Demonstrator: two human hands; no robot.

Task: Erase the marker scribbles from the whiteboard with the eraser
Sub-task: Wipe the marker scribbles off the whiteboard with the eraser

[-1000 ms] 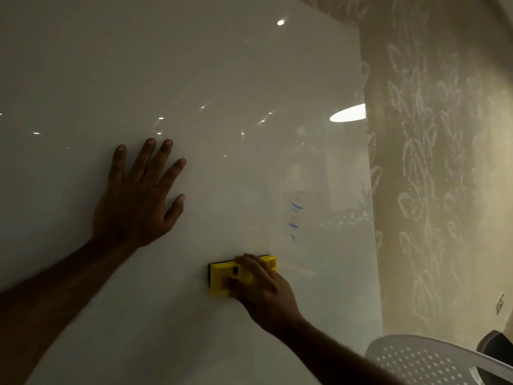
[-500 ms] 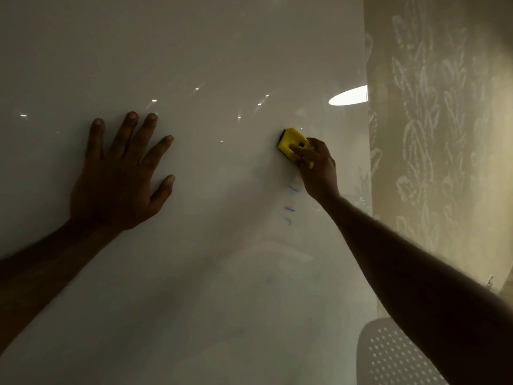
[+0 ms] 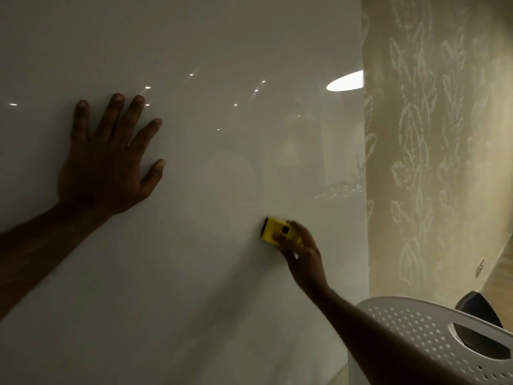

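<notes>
A glossy whiteboard fills most of the view, with lamp reflections on it. My left hand lies flat against the board at the left, fingers spread, holding nothing. My right hand presses a yellow eraser with a black pad edge against the board at lower centre right. No marker strokes show on the board around the eraser.
The whiteboard's right edge meets a beige wall with a pale leaf pattern. A white perforated chair back stands at the lower right, close under my right forearm. A dark object sits behind it.
My right hand swept the eraser up to the short blue marks, then down over them to lower centre right. Those marks no longer show. My left hand stayed flat on the board.
</notes>
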